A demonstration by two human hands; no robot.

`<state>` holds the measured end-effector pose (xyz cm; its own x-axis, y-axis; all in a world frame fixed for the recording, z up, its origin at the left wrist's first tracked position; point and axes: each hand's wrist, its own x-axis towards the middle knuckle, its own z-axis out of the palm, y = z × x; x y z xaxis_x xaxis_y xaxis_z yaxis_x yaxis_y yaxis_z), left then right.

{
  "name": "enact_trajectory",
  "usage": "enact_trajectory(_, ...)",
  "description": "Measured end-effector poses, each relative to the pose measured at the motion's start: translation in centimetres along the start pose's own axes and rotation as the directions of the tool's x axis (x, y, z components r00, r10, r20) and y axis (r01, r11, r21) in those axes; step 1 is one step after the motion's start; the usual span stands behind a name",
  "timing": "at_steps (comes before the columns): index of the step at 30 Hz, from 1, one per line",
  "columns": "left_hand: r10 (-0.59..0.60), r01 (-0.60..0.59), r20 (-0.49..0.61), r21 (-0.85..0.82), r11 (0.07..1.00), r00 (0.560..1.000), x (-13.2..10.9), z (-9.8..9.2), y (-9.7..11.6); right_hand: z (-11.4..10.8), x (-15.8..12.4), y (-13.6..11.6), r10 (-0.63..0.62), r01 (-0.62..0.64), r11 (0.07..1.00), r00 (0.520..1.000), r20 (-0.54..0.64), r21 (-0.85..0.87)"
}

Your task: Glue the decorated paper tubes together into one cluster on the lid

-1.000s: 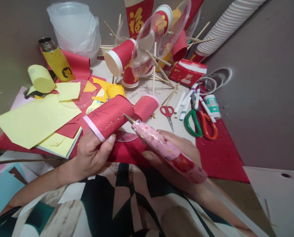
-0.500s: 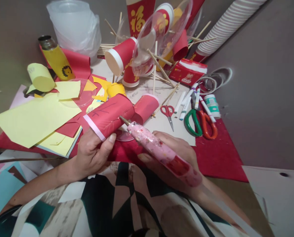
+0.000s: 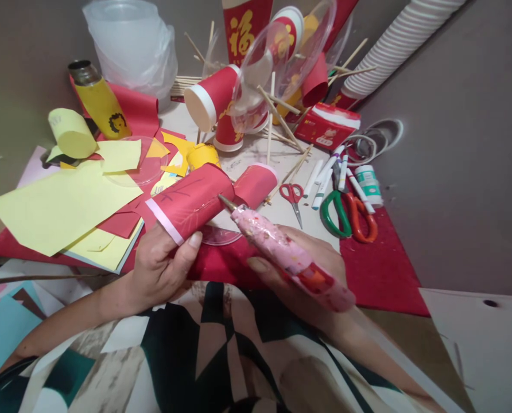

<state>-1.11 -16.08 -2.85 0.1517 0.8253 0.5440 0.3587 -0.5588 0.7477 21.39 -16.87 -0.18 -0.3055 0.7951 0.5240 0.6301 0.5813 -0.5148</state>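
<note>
My left hand [image 3: 161, 267] grips the near end of a red paper tube [image 3: 191, 201] with a pale pink rim, holding it tilted up and to the right. My right hand [image 3: 307, 258] is wrapped round a pink glue gun [image 3: 290, 258]. The gun's metal nozzle [image 3: 227, 202] touches the far right end of the tube. A second red tube [image 3: 256, 183] lies just behind the nozzle.
Yellow paper sheets [image 3: 62, 206] lie at the left. Red paper cups [image 3: 213, 97], clear lids and wooden sticks crowd the back. Small red scissors [image 3: 293, 198], green and orange scissors [image 3: 348, 215], markers [image 3: 325, 175] and a glue bottle [image 3: 370, 183] lie at the right.
The glue gun's nozzle has slid a little left along the tube's end and back to the right. My left hand and the tube have stayed in place.
</note>
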Motion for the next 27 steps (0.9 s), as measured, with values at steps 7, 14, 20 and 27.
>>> enact_trajectory(7,0.002,-0.002,0.002,-0.011,1.0,1.0,-0.09,0.0,-0.15,-0.41,0.33,-0.2,0.019,-0.02,0.997,1.0,-0.012,-0.069)
enact_trajectory(14,0.092,-0.092,-0.001,0.059,0.994,0.996,-0.02,-0.09,-0.63,0.14,0.18,-0.51,-0.065,0.065,0.998,0.993,0.097,-0.001)
enact_trajectory(20,0.104,-0.104,0.002,0.091,0.99,0.995,-0.01,-0.1,-0.76,0.3,0.38,-0.38,-0.115,0.119,0.992,0.989,0.089,-0.036)
enact_trajectory(27,0.114,-0.116,0.025,0.08,0.99,0.993,0.28,-0.27,-0.47,-0.25,0.11,0.0,0.007,-0.011,0.992,0.999,-0.032,-0.127)
